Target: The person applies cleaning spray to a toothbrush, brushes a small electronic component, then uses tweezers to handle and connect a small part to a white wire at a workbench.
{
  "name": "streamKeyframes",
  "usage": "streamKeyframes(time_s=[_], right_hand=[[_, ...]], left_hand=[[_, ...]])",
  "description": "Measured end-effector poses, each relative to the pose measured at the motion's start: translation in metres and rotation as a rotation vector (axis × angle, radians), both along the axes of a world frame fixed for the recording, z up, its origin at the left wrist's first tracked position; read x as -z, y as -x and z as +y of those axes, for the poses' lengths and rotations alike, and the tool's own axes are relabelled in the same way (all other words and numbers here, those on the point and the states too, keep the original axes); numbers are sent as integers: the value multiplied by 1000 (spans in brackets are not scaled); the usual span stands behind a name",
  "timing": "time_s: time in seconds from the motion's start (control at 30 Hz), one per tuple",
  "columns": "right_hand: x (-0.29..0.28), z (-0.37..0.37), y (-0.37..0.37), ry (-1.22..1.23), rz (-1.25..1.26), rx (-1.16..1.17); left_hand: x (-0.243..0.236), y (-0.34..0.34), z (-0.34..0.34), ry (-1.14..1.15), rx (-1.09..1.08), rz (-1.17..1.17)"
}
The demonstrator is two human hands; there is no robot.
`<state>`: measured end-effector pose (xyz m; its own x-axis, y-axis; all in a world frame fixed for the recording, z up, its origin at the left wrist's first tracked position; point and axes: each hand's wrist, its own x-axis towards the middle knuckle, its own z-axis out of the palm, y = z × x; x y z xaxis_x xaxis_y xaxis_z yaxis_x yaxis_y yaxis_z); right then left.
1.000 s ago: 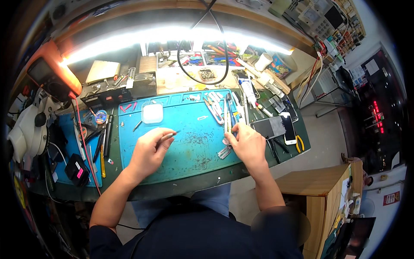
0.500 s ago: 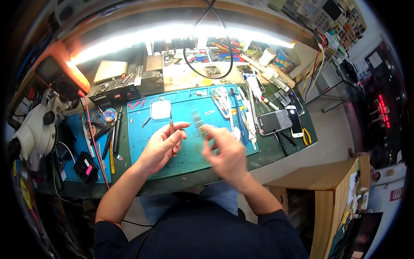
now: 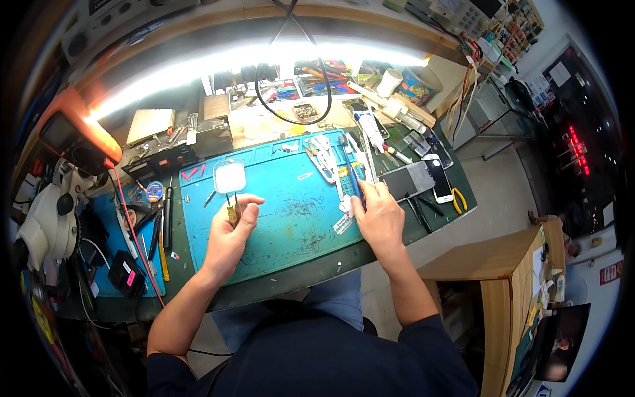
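Observation:
My left hand (image 3: 230, 233) is closed around slim brass-coloured tools (image 3: 232, 213), their thin dark tips pointing away from me, just below a small clear plastic box (image 3: 230, 177) on the blue mat (image 3: 278, 251). My right hand (image 3: 381, 223) has its fingers closed at a long blue pen-like tool (image 3: 350, 169) among tweezers and white-handled tools (image 3: 321, 153). Razor blades (image 3: 342, 223) lie beside that hand. Phones (image 3: 439, 180), pliers (image 3: 423, 210) and a white tube (image 3: 369, 129) lie to its right.
At the left stand an orange multimeter (image 3: 79, 135) and a white microscope (image 3: 49, 218), with more tools and a red lead beside them. Trays of tools (image 3: 317, 81) sit under the strip light, a cable hanging before them. A wooden cabinet (image 3: 479, 255) stands at lower right.
A second slim tool has joined the one in my left hand. My right hand swung leftward toward the left hand, then returned right to the tools, where it grips the blue one.

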<state>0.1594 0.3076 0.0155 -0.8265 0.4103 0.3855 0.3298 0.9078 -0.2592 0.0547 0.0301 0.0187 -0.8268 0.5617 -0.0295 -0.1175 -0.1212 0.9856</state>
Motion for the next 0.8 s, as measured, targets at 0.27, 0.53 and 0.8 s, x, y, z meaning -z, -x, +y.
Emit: streamKeyframes(time_s=[0.27, 0.53, 0.8], right_hand=[[-10, -4, 12, -92, 99, -71], [8, -11, 44, -147, -77, -82], [7, -21, 57, -62, 61, -222]], left_hand=[[8, 5, 1, 14, -9, -42], [5, 6, -1, 47, 34, -27], [3, 8, -1, -33, -22, -90]])
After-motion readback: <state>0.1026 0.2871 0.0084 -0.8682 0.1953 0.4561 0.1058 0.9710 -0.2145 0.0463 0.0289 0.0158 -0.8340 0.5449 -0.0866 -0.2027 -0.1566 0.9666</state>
